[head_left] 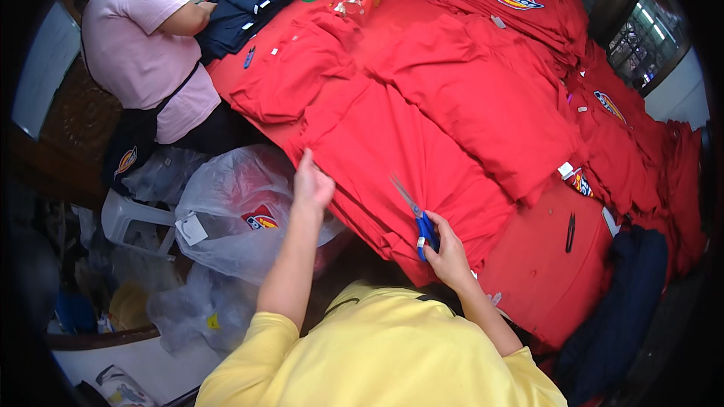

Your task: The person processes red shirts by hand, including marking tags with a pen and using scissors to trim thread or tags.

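Observation:
A red shirt (392, 151) lies spread over the near edge of the table in front of me. My left hand (313, 185) is at its left edge, palm partly turned up and fingers loosely apart; I see nothing in it, and cannot tell whether it touches the cloth. Blue-handled scissors (424, 230) are in my right hand (449, 256), above the shirt's lower part. Their blades point up and away to the left, over the red fabric.
More red shirts (520, 0) are heaped across the table. Black thread snips (570, 234) lie at the right, blue snips (249, 57) at the far left. A tape dispenser (362, 1) stands at the back. Left are a clear bag (226, 181) and a person (147, 45) handling dark garments.

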Tool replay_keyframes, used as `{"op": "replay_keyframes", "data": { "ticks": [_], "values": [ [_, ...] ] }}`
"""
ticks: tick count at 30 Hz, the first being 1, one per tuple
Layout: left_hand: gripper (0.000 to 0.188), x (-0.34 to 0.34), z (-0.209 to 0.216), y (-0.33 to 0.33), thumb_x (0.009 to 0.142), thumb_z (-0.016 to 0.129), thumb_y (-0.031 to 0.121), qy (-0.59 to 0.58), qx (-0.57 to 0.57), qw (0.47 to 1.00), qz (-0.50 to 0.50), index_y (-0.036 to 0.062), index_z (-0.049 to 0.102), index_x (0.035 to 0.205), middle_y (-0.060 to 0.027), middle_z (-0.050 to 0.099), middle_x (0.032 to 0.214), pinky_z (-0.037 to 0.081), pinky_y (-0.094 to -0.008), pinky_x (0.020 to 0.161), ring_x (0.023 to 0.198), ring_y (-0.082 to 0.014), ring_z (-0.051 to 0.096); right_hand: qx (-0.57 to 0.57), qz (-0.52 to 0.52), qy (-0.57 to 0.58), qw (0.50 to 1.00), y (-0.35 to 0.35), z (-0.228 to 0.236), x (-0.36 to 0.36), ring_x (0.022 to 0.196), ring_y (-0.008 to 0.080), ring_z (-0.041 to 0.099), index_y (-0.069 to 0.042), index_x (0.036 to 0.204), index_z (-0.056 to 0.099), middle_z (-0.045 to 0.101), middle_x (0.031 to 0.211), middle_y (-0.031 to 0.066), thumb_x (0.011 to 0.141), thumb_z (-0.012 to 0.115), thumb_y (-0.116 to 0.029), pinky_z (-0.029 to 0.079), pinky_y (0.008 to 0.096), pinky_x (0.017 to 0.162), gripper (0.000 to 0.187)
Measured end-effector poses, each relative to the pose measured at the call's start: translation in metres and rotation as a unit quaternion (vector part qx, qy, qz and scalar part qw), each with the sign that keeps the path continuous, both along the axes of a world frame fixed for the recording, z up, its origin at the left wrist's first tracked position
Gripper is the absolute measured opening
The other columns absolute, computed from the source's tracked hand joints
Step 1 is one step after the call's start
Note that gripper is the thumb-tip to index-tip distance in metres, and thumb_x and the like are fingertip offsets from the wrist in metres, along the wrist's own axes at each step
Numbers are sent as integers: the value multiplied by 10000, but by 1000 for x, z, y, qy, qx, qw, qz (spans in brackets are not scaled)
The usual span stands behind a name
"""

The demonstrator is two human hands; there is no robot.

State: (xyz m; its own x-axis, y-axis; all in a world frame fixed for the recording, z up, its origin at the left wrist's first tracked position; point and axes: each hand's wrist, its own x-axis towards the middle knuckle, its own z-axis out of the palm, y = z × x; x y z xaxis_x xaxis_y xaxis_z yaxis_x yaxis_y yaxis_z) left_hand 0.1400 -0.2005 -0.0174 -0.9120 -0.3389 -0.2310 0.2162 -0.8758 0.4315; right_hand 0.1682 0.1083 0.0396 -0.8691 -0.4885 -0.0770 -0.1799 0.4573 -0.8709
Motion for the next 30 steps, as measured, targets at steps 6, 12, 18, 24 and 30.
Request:
{"op": "replay_keyframes", "data": {
  "ticks": [6, 12, 18, 24, 30],
  "values": [
    [425, -7, 20, -32, 959, 500, 299, -119, -55, 991, 30, 23, 471, 1281, -103, 530, 1293, 297, -400, 1085, 1241, -248, 450, -88, 23, -227, 970, 13, 13, 3, 1019, 218, 601, -28, 1330, 436, 586, 1125, 160, 812, 594, -45, 461, 334, 894, 542],
    [218, -1, 27, -22, 924, 541, 68, -37, -221, 975, 6, -1, 582, 1126, -92, 625, 1121, 439, -341, 958, 1048, -192, 585, -94, 49, -45, 993, 9, 32, -5, 911, 213, 632, -24, 1316, 465, 606, 1062, 154, 827, 631, -93, 492, 326, 829, 521],
    [197, 3, 93, 24, 887, 567, -14, -23, -290, 956, -25, -20, 598, 1082, -86, 647, 1057, 502, -297, 856, 956, -161, 623, -30, 109, 162, 980, -35, 47, -42, 831, 318, 607, -27, 1324, 441, 572, 982, 164, 823, 674, -133, 503, 389, 716, 562],
    [217, 7, 107, 28, 882, 593, 9, -14, -302, 952, -52, -24, 595, 1097, -94, 661, 1017, 534, -294, 809, 910, -161, 648, -72, 108, 190, 973, -51, 35, -46, 844, 356, 589, -17, 1332, 429, 560, 978, 193, 852, 608, -46, 482, 427, 709, 513],
    [231, 9, 109, 26, 879, 592, 3, -34, -313, 947, -65, -23, 594, 1109, -91, 661, 1023, 538, -296, 819, 916, -158, 648, -77, 100, 152, 980, -55, 34, -42, 824, 330, 605, -13, 1329, 438, 572, 942, 194, 864, 579, -16, 486, 394, 722, 485]
  ]
}}
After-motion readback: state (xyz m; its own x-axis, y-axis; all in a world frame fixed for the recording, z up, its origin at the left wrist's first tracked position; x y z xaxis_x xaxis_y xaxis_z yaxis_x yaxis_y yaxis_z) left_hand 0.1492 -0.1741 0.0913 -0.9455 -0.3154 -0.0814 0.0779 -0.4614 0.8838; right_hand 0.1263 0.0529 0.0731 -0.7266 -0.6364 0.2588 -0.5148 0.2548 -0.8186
